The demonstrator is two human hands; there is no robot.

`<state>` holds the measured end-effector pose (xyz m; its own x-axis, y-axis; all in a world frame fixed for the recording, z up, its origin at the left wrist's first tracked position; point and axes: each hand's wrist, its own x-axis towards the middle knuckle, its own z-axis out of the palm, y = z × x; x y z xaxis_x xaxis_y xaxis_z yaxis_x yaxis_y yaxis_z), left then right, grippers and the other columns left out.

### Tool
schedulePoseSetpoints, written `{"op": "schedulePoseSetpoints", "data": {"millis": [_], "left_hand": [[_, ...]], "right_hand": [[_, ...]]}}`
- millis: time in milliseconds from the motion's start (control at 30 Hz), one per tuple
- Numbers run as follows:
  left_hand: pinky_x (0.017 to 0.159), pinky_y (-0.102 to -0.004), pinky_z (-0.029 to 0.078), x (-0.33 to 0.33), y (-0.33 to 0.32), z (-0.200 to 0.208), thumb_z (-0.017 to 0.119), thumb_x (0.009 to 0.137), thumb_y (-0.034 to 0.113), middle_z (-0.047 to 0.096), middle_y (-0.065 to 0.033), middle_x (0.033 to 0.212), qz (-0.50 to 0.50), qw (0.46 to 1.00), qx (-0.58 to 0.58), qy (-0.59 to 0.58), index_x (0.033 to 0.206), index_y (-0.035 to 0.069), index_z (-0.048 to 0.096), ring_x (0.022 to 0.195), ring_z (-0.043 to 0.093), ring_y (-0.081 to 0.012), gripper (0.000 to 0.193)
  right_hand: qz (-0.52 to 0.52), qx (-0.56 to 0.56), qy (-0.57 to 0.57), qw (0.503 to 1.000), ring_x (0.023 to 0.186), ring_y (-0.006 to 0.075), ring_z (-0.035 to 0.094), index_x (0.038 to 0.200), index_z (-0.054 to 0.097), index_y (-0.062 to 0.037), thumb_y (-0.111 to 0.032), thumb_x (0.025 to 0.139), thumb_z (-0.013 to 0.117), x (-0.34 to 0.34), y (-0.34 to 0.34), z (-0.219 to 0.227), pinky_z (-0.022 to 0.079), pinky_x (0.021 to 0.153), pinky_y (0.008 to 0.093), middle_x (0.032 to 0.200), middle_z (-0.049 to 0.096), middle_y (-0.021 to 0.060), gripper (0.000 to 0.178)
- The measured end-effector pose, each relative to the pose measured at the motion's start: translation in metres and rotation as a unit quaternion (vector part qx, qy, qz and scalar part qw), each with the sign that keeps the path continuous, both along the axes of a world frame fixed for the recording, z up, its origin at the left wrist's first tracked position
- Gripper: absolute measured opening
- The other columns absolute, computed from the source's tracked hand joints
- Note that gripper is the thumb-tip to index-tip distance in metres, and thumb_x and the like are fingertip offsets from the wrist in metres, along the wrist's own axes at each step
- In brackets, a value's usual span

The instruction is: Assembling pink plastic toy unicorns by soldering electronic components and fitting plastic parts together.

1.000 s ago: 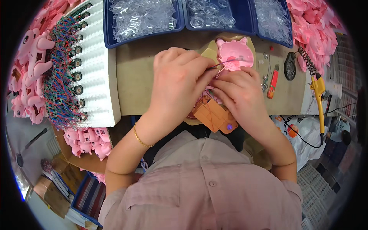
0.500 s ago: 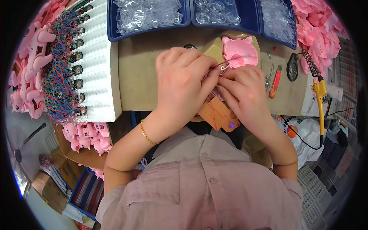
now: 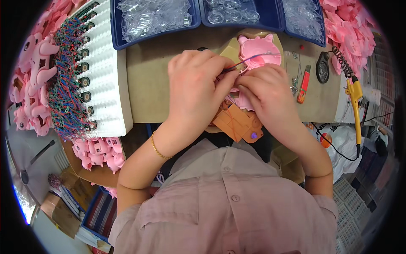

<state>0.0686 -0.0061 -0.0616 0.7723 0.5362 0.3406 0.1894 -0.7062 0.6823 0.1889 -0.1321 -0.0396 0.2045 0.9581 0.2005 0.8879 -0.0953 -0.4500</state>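
Several thin wires, red and blue, were pinched in the left hand above the worktop; the right hand's grip could not be told. With the orange panel overhanging the front edge, wires were best guided without tugging.

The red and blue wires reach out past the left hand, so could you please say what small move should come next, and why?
Perhaps the right hand should gently gather the wires: they stretch out from the left hand over the pink shell, and the two hands are close together.
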Motion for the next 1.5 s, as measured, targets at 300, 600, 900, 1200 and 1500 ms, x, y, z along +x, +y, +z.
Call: {"op": "schedulePoseSetpoints", "data": {"millis": [300, 600, 900, 1200, 1500], "left_hand": [[0.074, -0.0338, 0.036, 0.006, 0.000, -0.003, 0.072, 0.074, 0.017, 0.057, -0.0029, 0.072, 0.019, 0.999, 0.026, -0.027, 0.078, 0.006, 0.065, 0.075, 0.052, -0.0217, 0.013], [0.076, -0.0335, 0.038, 0.009, 0.000, 0.002, 0.071, 0.075, 0.017, 0.058, -0.0035, 0.075, 0.010, 1.000, 0.017, -0.013, 0.080, 0.006, 0.066, 0.078, 0.053, -0.0208, 0.013], [0.073, -0.0277, 0.043, 0.010, 0.020, 0.029, 0.066, 0.082, 0.016, 0.062, -0.0049, 0.078, -0.031, 0.995, -0.087, 0.034, 0.088, 0.000, 0.067, 0.079, 0.056, -0.0168, 0.017], [0.069, -0.0208, 0.045, 0.005, 0.027, 0.014, 0.065, 0.085, 0.013, 0.066, -0.0030, 0.081, -0.040, 0.919, -0.388, -0.049, 0.099, -0.002, 0.066, 0.075, 0.058, -0.0062, 0.021], [0.079, -0.0326, 0.049, -0.075, -0.014, -0.012, 0.070, 0.073, 0.007, 0.065, -0.0077, 0.108, -0.078, 0.988, 0.124, -0.046, 0.110, 0.004, 0.064, 0.094, 0.064, -0.0216, 0.038]], "right_hand": [[-0.006, 0.004, 0.002, 1.000, 0.081, 0.0249, 0.057, 0.083, 0.064, -0.0030, -0.008, 0.073, 0.057, -0.002, -0.003, -0.008, 0.040, 0.083, 0.0369, 0.079, 0.060, 0.0069, 0.014], [-0.011, -0.067, -0.065, 0.996, 0.084, 0.0237, 0.057, 0.086, 0.065, -0.0032, -0.008, 0.075, 0.055, -0.006, 0.003, 0.007, 0.039, 0.086, 0.0365, 0.080, 0.060, 0.0065, 0.016], [-0.099, -0.143, -0.047, 0.984, 0.107, 0.0307, 0.047, 0.110, 0.055, -0.0021, -0.027, 0.059, 0.080, -0.058, -0.045, 0.034, 0.035, 0.091, 0.0424, 0.113, 0.051, 0.0130, 0.062], [0.035, -0.031, 0.073, 0.996, 0.110, 0.0319, 0.052, 0.119, 0.055, -0.0020, -0.002, 0.059, 0.075, -0.001, -0.022, 0.033, 0.044, 0.091, 0.0385, 0.121, 0.052, 0.0146, 0.062], [0.079, -0.051, 0.052, 0.994, 0.108, 0.0304, 0.053, 0.117, 0.057, -0.0021, -0.001, 0.056, 0.076, 0.006, -0.009, 0.030, 0.046, 0.089, 0.0376, 0.118, 0.053, 0.0124, 0.063]]}}
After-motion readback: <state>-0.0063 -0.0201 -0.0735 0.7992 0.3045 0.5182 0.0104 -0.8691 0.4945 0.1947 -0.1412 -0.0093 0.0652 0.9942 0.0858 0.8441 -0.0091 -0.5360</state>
